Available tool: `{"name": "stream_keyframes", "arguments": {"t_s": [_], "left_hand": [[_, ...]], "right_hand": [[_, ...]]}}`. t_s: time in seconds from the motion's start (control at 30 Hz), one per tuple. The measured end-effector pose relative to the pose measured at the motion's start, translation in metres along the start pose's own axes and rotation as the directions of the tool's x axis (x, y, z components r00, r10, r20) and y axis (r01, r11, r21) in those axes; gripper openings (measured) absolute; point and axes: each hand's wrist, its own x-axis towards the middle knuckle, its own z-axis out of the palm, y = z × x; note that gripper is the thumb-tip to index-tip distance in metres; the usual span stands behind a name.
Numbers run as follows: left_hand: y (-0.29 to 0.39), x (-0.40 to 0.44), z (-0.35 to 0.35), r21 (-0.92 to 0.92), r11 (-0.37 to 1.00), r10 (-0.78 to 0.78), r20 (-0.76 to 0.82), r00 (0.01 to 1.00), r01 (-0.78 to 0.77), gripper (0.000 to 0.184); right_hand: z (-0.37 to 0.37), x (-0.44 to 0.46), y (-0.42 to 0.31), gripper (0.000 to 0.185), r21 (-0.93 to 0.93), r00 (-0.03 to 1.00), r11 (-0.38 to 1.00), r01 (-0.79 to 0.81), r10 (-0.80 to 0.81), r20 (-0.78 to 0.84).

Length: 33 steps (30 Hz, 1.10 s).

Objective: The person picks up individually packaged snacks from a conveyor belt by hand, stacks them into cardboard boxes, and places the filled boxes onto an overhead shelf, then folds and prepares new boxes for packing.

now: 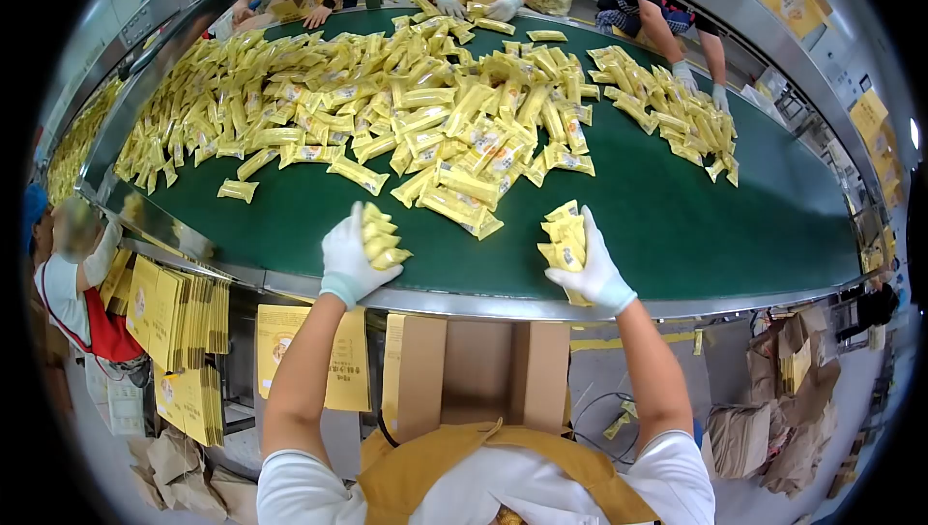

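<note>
My left hand (354, 256), in a white glove, grips a stack of yellow snack packets (380, 237) just above the near side of the green conveyor belt (464, 269). On the other side, my right hand (592, 269), gloved as well, is closed round another bunch of yellow packets (563, 243). Between and beyond both hands lies a large heap of the same packets (435, 119), spread to the far left. One loose packet (237, 190) rests on the belt left of my left hand.
An open cardboard box (478, 370) stands below the belt's metal edge (464, 306) in front of me. Flattened yellow cartons (179, 317) are stacked at left, near a person in a red apron (101, 332). Across the belt, several people work, one with gloved hands (505, 8) at packets.
</note>
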Motion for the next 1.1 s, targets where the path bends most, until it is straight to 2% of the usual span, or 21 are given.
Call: {"name": "stream_keyframes", "arguments": {"t_s": [0.03, 0.07, 0.1, 0.13, 0.2, 0.23, 0.27, 0.3, 0.33, 0.4, 0.43, 0.5, 0.57, 0.63, 0.67, 0.73, 0.77, 0.83, 0.87, 1.0, 1.1], "left_hand": [[-0.001, -0.006, -0.006, -0.085, 0.995, 0.044, -0.144, 0.989, -0.057, 0.118], [-0.005, -0.011, -0.002, -0.536, 0.844, -0.054, -0.139, 0.989, -0.029, 0.108], [-0.011, -0.017, 0.004, -0.865, 0.501, -0.139, -0.087, 0.986, -0.005, 0.099], [-0.029, -0.022, 0.008, -0.922, 0.359, -0.169, 0.086, 0.982, 0.143, 0.080], [-0.013, -0.043, -0.019, -0.976, 0.149, -0.080, 0.146, 0.986, 0.157, 0.082], [0.000, -0.053, -0.028, -0.991, 0.016, -0.041, 0.134, 0.990, 0.135, 0.084], [0.029, -0.061, -0.050, -0.995, -0.018, -0.012, 0.098, 0.995, 0.097, 0.095], [0.051, -0.066, -0.064, -0.996, -0.058, 0.026, 0.060, 0.998, 0.061, 0.102], [0.056, -0.071, -0.064, -0.992, -0.100, 0.147, 0.065, 0.987, 0.080, 0.098], [0.108, -0.070, -0.081, -0.954, -0.213, -0.027, 0.220, 0.975, 0.209, 0.076], [0.118, -0.071, -0.081, -0.977, -0.118, 0.062, 0.174, 0.983, 0.180, 0.080], [0.133, -0.073, -0.080, -0.994, 0.059, 0.258, 0.109, 0.960, 0.097, 0.089], [0.138, -0.079, -0.075, -0.972, 0.235, 0.417, 0.117, 0.901, 0.017, 0.103], [0.136, -0.085, -0.065, -0.900, 0.433, 0.500, 0.200, 0.843, -0.044, 0.129], [0.138, -0.087, -0.062, -0.820, 0.524, 0.539, 0.107, 0.835, -0.233, 0.127], [0.150, -0.086, -0.058, -0.539, 0.621, 0.647, -0.057, 0.760, -0.569, 0.122], [0.153, -0.088, -0.053, -0.474, 0.627, 0.674, -0.067, 0.736, -0.618, 0.109], [0.152, -0.094, -0.036, -0.336, 0.630, 0.721, -0.081, 0.688, -0.700, 0.083], [0.153, -0.100, -0.028, -0.222, 0.647, 0.727, -0.108, 0.678, -0.730, 0.059], [0.154, -0.120, -0.006, 0.025, 0.764, 0.644, -0.077, 0.761, -0.645, 0.056], [0.160, -0.129, 0.010, 0.210, 0.717, 0.657, 0.114, 0.745, -0.665, 0.055]], "right_hand": [[-0.002, -0.012, -0.011, 0.129, 0.216, 0.996, 0.973, 0.087, -0.091, 0.008], [-0.006, -0.024, -0.025, 0.129, 0.251, 0.993, 0.962, 0.107, -0.117, 0.023], [-0.011, -0.037, -0.047, 0.128, 0.288, 0.989, 0.949, 0.126, -0.143, 0.037], [-0.011, -0.048, -0.066, 0.127, 0.404, 0.981, 0.903, 0.148, -0.185, 0.055], [-0.018, -0.061, -0.095, 0.117, 0.080, 0.919, 0.926, 0.370, -0.377, 0.113], [-0.021, -0.066, -0.117, 0.113, -0.100, 0.852, 0.853, 0.512, -0.490, 0.186], [-0.014, -0.069, -0.135, 0.105, -0.236, 0.784, 0.750, 0.618, -0.565, 0.257], [-0.008, -0.074, -0.156, 0.100, -0.284, 0.798, 0.784, 0.552, -0.397, 0.454], [0.010, -0.081, -0.158, 0.098, -0.384, 0.756, 0.696, 0.606, -0.354, 0.551], [0.053, -0.096, -0.156, 0.095, -0.523, 0.681, 0.505, 0.686, -0.195, 0.706], [0.075, -0.098, -0.154, 0.094, -0.566, 0.648, 0.413, 0.713, -0.081, 0.757], [0.103, -0.091, -0.153, 0.090, -0.536, 0.602, 0.553, 0.638, 0.077, 0.795], [0.118, -0.080, -0.149, 0.088, -0.496, 0.489, 0.660, 0.565, 0.217, 0.845], [0.122, -0.088, -0.123, 0.078, -0.339, 0.523, 0.686, 0.644, -0.071, 0.849], [0.123, -0.095, -0.108, 0.073, -0.265, 0.525, 0.674, 0.689, -0.214, 0.823], [0.148, -0.108, -0.077, 0.068, -0.146, 0.576, 0.761, 0.632, -0.335, 0.746], [0.167, -0.119, -0.061, 0.066, -0.087, 0.611, 0.822, 0.563, -0.343, 0.713], [0.198, -0.134, -0.043, 0.061, -0.046, 0.662, 0.903, 0.426, -0.277, 0.696], [0.206, -0.140, -0.040, 0.058, -0.056, 0.671, 0.927, 0.372, -0.227, 0.706], [0.220, -0.150, -0.027, 0.049, -0.155, 0.659, 0.954, 0.255, -0.054, 0.751], [0.229, -0.153, -0.023, 0.043, -0.283, 0.649, 0.934, 0.218, 0.077, 0.757]]}}
